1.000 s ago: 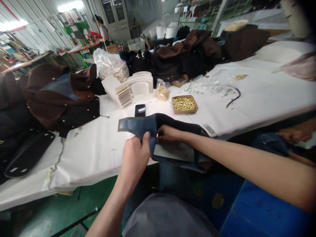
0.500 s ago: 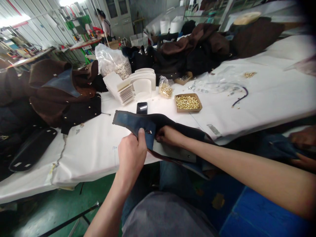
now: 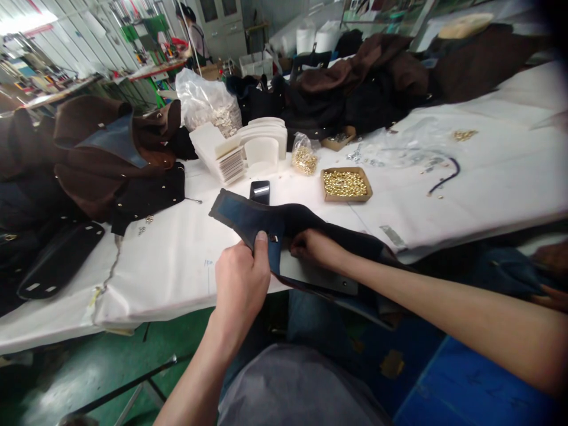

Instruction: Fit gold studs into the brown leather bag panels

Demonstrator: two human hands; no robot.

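Observation:
My left hand (image 3: 242,281) pinches a fold of a dark blue leather bag panel (image 3: 246,217) at the near edge of the white table (image 3: 168,260), thumb on top next to a small metal fitting. My right hand (image 3: 313,247) grips the same panel just to the right, fingers tucked under the dark flap. The panel's far end lies on the table and its lower part hangs off the edge toward my lap. A black phone (image 3: 260,191) lies just beyond the panel.
A cardboard tray of gold rivets (image 3: 346,184) and a small bag of rivets (image 3: 304,157) sit behind the panel. White cut pieces (image 3: 261,145) are stacked nearby. Brown and black bags (image 3: 106,165) pile up at left and back. Another person's hand (image 3: 550,260) shows at right.
The view has shifted slightly. Both hands stayed on the panel, and its far end slid a little up and right on the table.

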